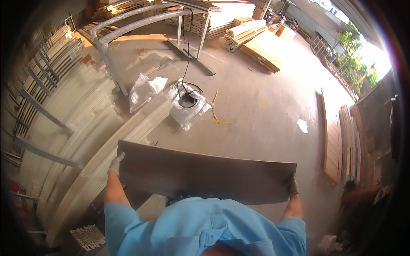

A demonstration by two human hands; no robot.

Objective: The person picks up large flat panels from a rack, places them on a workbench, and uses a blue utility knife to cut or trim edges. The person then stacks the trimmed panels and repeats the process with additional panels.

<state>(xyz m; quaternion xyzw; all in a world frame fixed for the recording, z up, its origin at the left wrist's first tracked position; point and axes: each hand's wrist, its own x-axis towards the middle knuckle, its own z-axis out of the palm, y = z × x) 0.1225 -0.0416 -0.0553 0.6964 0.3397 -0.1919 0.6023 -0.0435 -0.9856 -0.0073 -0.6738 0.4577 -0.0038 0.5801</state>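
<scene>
A wide dark brown board (200, 173) is held across the front of my body, its long sides running left to right. My left hand (115, 164), in a pale glove, is closed on the board's left end. At the right end my gloved right hand (293, 186) grips the other short edge, with its fingers partly hidden and in shadow. Long pale planks (102, 155) lie stacked beside my left arm. Below the board's left part, another dark flat surface (132, 196) partly shows.
Metal rack arms (47, 110) cross the plank stacks at left. A grey metal frame (111, 64) stands ahead, near white sacks (188, 104) with a black cable (186, 55). Yellow strapping (218, 117) lies on the floor. Wooden boards stand at right (331, 136) and lie farther off (262, 51).
</scene>
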